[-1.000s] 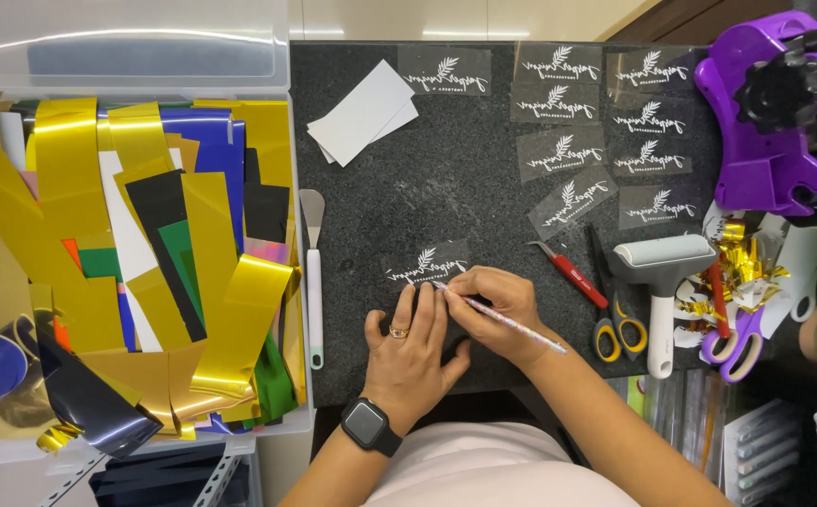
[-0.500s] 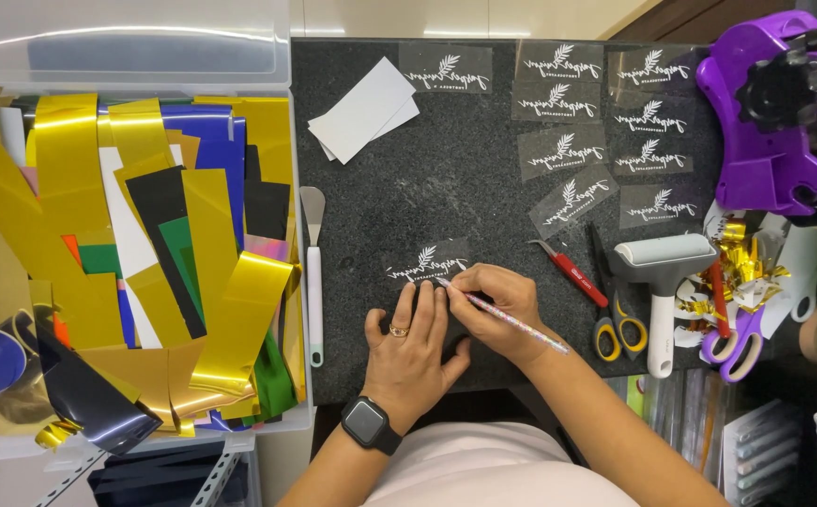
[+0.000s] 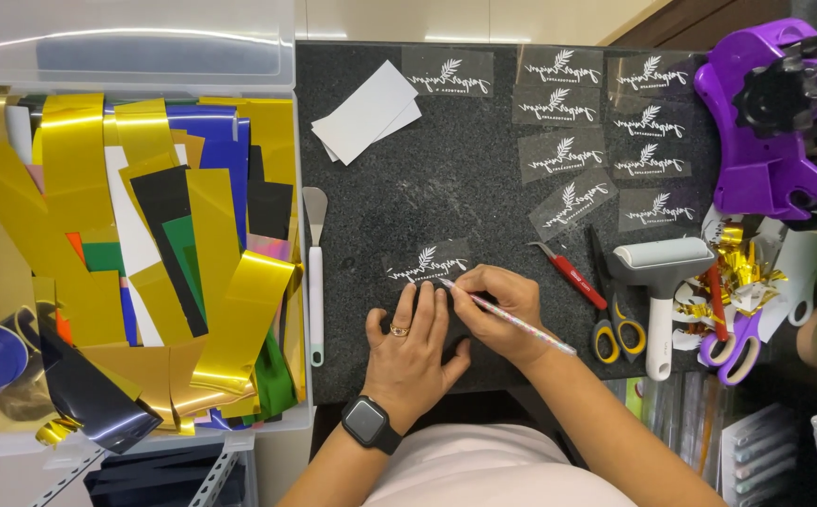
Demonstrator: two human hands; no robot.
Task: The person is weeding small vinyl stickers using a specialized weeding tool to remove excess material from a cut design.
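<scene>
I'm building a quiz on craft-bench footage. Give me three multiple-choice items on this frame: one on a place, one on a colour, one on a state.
1. Where does the white-handled spatula lie?
A. left of the hands on the dark mat
B. inside the purple tool
C. on the scissors

2. What colour are most of the shiny strips in the clear bin?
A. silver
B. gold
C. pink

3. What is the right hand doing?
A. resting empty
B. holding scissors
C. holding a thin pen-like tool with its tip at the decal

Answers:
1 A, the spatula lies along the mat's left edge.
2 B, gold strips dominate the pile.
3 C, while the left hand presses flat beside the decal.
</scene>
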